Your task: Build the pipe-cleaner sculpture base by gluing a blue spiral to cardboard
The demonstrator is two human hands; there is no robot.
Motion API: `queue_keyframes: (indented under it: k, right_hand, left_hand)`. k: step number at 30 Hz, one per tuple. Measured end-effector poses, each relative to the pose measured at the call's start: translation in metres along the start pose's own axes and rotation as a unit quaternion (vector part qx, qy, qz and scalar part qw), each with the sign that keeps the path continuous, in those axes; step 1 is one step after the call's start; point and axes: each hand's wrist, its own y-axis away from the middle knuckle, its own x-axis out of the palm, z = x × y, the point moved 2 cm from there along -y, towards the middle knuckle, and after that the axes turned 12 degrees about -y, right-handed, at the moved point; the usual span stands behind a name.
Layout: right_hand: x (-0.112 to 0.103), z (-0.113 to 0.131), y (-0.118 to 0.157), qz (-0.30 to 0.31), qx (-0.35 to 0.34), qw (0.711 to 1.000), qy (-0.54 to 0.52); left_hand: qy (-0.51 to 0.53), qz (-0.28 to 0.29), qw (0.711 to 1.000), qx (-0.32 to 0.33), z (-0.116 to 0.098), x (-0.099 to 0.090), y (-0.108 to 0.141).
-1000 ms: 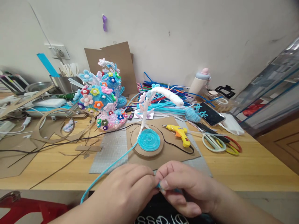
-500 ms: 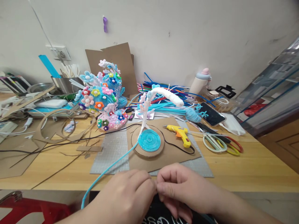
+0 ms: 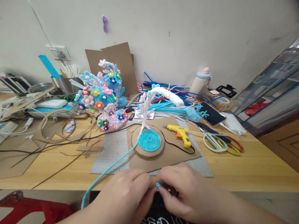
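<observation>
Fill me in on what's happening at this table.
A person is working with both hands in front of the table: the right hand pinches a small blue piece, with the left hand close against it, its grip hidden. Nobody is touching the cardboard disc, which bears a blue coil and a curved white stem. A blue strand trails from the disc past the table's front edge. The yellow glue gun lies to the right.

Blue piece (image 3: 159,184), hidden 0.5 s ago, now visible at the fingertips. Right hand (image 3: 187,189) has turned: thumb dropped below the index finger; lower fingers, extended beneath 1.0 s ago, now tucked in.
</observation>
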Motion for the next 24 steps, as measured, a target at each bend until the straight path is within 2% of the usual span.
queue_keyframes:
  k: [2,5,7,10,12,14,15,17,19,21,23,24]
  right_hand:
    - [-0.002,0.000,0.003,0.024,-0.028,0.999,0.020]
    - [-0.006,-0.001,0.004,0.057,-0.019,0.998,0.016]
    - [-0.006,-0.002,0.003,0.065,-0.025,0.997,0.029]
    - [-0.003,-0.005,0.002,0.064,-0.075,0.994,0.045]
    - [0.000,-0.008,0.003,0.068,-0.118,0.991,0.000]
    - [0.004,-0.010,0.003,0.090,-0.128,0.983,-0.094]
    - [0.006,-0.011,0.002,0.107,-0.107,0.977,-0.148]
    - [0.010,-0.014,0.001,0.126,-0.011,0.959,-0.252]
    - [0.014,-0.016,0.000,0.126,0.133,0.914,-0.361]
    - [0.017,-0.017,-0.001,0.126,0.249,0.837,-0.471]
    - [0.021,-0.016,-0.003,0.138,0.302,0.760,-0.559]
    - [0.022,-0.016,-0.004,0.144,0.310,0.733,-0.588]
  left_hand:
    - [0.020,0.010,1.000,-0.014,0.001,-0.001,0.000]
    - [0.034,0.025,0.999,-0.025,0.001,-0.002,0.000]
    - [0.039,0.040,0.998,-0.026,0.001,-0.001,0.000]
    - [0.049,0.065,0.996,-0.023,0.001,0.001,0.000]
    - [0.068,0.076,0.995,-0.013,-0.001,-0.002,0.000]
    - [0.087,0.087,0.992,-0.004,-0.003,-0.006,-0.001]
    - [0.091,0.090,0.992,0.002,-0.004,-0.008,-0.002]
    - [0.069,0.092,0.993,0.009,-0.006,-0.012,-0.002]
    - [0.024,0.084,0.996,0.019,-0.007,-0.013,-0.001]
    - [-0.028,0.068,0.997,0.032,-0.008,-0.012,0.000]
    - [-0.065,0.040,0.995,0.060,-0.008,-0.009,0.002]
    - [-0.078,0.025,0.994,0.068,-0.009,-0.007,0.002]
